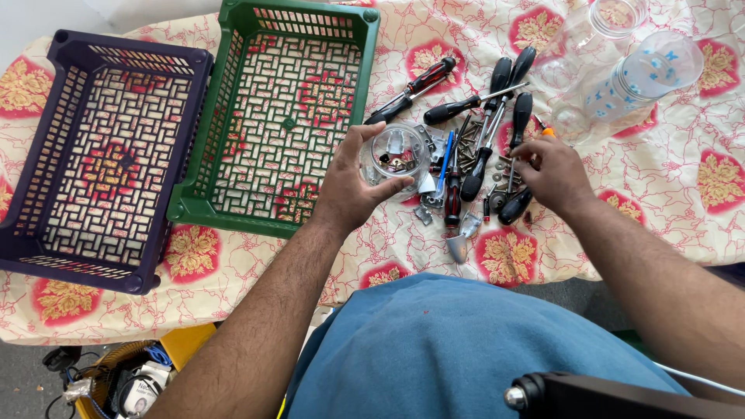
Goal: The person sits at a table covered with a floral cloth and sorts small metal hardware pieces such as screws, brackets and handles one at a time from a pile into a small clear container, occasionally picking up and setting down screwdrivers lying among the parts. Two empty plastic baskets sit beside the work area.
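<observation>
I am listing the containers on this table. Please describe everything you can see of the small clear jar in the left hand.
The clear jar is small, round and looks like transparent plastic. It is open, seen from above, with a few small metal parts inside. The left hand grips it around the side, fingers curled on its rim. It sits just right of the green basket, beside the pile of screwdrivers.

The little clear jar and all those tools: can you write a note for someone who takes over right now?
Left hand: holds the clear jar from its side; small metal bits lie inside.
Right hand: fingertips down in the pile of screws, among the screwdrivers.
Green basket and purple basket both hold nothing.
Two more clear jars lie at the far right.
Done: a few bits in the jar. Left: the pile on the cloth.
</observation>
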